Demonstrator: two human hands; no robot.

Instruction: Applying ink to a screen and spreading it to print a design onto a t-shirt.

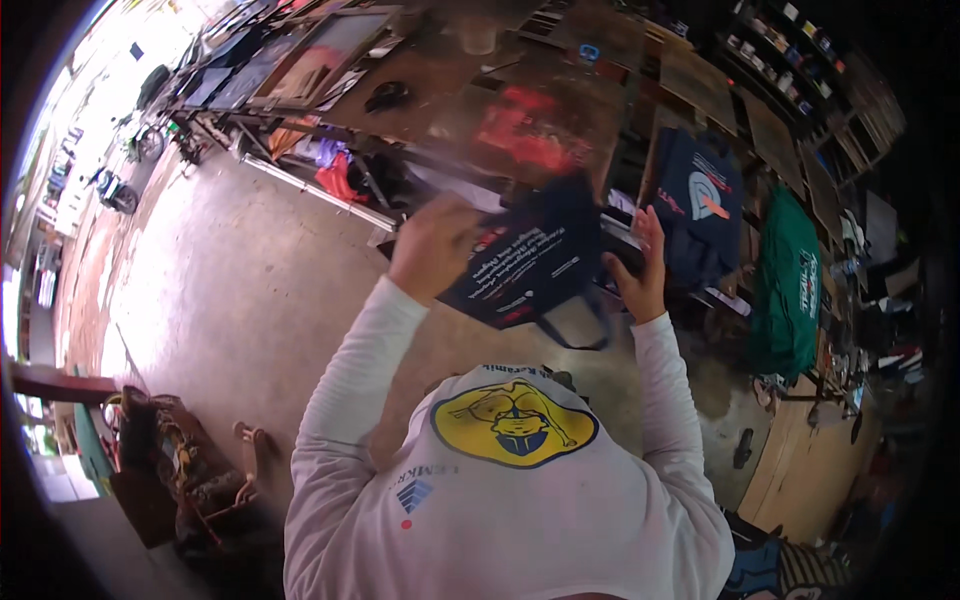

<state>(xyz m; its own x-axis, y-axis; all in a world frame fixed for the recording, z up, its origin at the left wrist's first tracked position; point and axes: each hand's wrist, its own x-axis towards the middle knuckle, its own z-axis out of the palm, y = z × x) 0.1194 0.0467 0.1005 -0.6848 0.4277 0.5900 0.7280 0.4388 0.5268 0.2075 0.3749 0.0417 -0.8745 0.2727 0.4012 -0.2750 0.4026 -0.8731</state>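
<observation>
In front of my chest a navy tote bag [535,260] with pale print hangs tilted, its handle loop dangling at the lower right. My left hand [435,245], smeared by motion, is closed on the bag's left edge. Just past the bag's right edge, my right hand [641,268] is raised with thumb and fingers apart. A dark edge shows between that thumb and the fingers; whether they touch it I cannot tell. Beyond my right hand lies a stack of navy bags [700,205] with a round white and orange print.
A green bag [790,285] hangs over the table's right side. Red stains mark the wooden worktable [420,115] ahead. Shelves with small containers [785,55] stand far right. A wooden crate of odds and ends [175,470] sits lower left. Motorbikes [115,190] stand outside.
</observation>
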